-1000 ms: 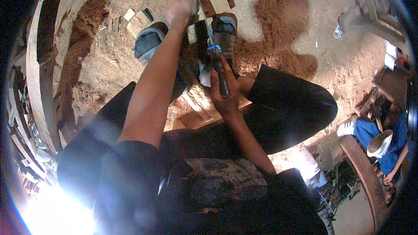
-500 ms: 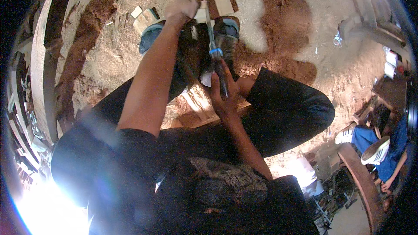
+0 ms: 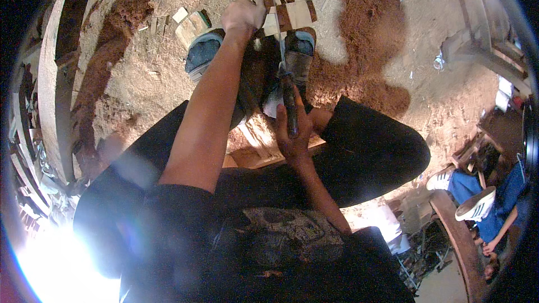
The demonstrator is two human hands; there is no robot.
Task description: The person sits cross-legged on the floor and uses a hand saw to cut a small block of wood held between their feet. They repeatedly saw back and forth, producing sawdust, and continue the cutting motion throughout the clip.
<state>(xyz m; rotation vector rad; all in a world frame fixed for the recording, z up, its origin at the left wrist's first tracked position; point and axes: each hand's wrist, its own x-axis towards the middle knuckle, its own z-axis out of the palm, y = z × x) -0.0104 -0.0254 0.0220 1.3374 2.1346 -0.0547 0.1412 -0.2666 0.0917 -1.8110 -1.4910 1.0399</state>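
My right hand is wrapped round the dark handle of a long, narrow-bladed hand tool. Its pale metal blade points away from me, across a light wooden block with dark reddish-brown stripes. Slightly blurred, my left hand is closed at the left end of that block, beside the blade; its fingertips are hidden. The block lies crosswise just beyond my two shoes. Whether the blade's edge is toothed cannot be made out.
Wood offcuts lie by my left shoe. Reddish sawdust covers the ground at right. A long beam stands at left. Another person's white shoe and blue trousers show at lower right, near a curved plank.
The whole view has shifted slightly, with shoes and block now lower and further right. My left hand sits a little nearer the blade. Both hands keep their grip.
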